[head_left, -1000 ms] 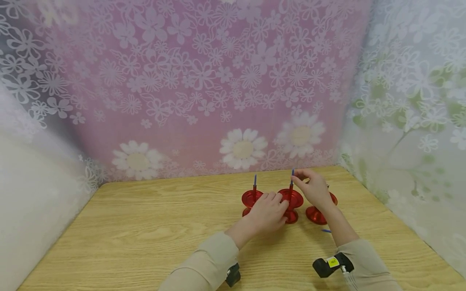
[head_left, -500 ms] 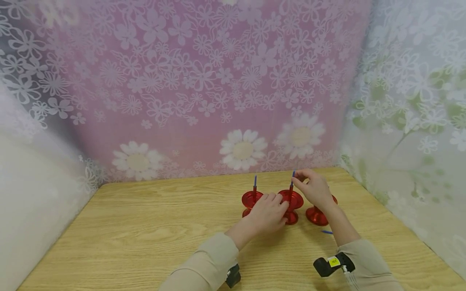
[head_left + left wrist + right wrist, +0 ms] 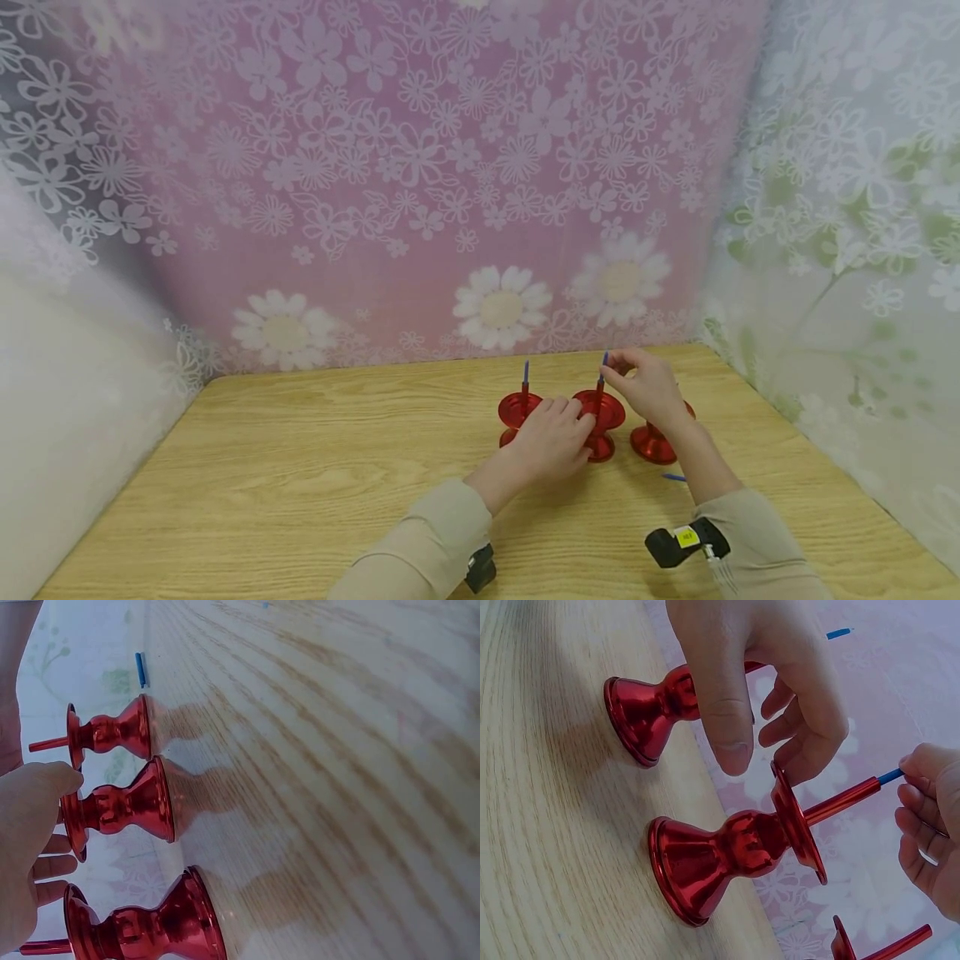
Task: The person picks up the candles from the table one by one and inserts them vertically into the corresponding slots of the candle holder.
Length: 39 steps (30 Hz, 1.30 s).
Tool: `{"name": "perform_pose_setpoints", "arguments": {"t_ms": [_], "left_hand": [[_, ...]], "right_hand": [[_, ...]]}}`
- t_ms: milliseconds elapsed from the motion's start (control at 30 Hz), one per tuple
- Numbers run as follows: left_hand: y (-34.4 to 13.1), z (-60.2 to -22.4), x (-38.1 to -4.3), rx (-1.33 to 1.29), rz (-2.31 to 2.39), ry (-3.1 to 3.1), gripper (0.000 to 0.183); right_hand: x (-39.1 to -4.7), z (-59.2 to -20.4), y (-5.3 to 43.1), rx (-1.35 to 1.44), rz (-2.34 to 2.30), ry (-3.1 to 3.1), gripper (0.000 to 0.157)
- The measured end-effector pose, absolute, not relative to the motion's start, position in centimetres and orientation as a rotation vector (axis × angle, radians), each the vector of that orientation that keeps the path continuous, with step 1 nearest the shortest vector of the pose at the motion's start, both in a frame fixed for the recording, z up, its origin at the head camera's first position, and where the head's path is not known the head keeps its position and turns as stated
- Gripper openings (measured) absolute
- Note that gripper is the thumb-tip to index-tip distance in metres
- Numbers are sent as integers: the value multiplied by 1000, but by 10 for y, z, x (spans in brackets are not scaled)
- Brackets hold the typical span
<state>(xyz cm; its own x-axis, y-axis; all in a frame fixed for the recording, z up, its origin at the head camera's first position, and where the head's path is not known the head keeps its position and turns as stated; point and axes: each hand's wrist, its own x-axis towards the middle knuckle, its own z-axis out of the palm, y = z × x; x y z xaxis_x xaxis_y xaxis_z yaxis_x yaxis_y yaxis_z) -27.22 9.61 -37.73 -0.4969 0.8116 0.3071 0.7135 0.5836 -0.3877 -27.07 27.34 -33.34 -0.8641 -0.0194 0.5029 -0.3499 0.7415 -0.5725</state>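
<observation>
Three shiny red metal candlesticks stand upright in a row. My left hand (image 3: 551, 437) grips the dish rim of the middle candlestick (image 3: 697, 870), thumb on the near side and fingers curled behind. Above it, my right hand (image 3: 643, 387) pinches a slim blue candle (image 3: 891, 776) between thumb and forefinger. The candle's lower end sits in the top of that candlestick's narrow red tube (image 3: 844, 801). A second blue candle (image 3: 526, 372) stands in the left candlestick (image 3: 516, 407). The right candlestick (image 3: 112, 733) has a bare tube, partly hidden by my right hand in the head view.
On the wooden table (image 3: 300, 467), a loose blue candle (image 3: 673, 477) lies in front of the right candlestick. A pink flowered cloth (image 3: 390, 208) hangs behind the table, and a pale leafy one (image 3: 855, 250) on the right side.
The blue candle's top and my right hand have shifted very slightly to the right. My left hand keeps its hold on the middle candlestick.
</observation>
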Motion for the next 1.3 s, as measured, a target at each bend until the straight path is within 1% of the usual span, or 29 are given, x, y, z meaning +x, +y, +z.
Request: {"name": "perform_pose_setpoints", "arguments": {"t_ms": [267,933,1133,1300], "left_hand": [[97,-378,-271,-1222,274,-2366,32],[98,-374,-272,-1221,276,-2363,31],[99,-377,-271,-1206,247,-2332,26],[103,-378,-270,-1206,176,-2198,21]], "right_hand": [[-271,-337,272,266,950,-2443,10],[-270,-343,277,258,953,-2420,17],[-264,-347,283,243,941,-2418,25],[-257,-349,290,277,892,-2402,20]]}}
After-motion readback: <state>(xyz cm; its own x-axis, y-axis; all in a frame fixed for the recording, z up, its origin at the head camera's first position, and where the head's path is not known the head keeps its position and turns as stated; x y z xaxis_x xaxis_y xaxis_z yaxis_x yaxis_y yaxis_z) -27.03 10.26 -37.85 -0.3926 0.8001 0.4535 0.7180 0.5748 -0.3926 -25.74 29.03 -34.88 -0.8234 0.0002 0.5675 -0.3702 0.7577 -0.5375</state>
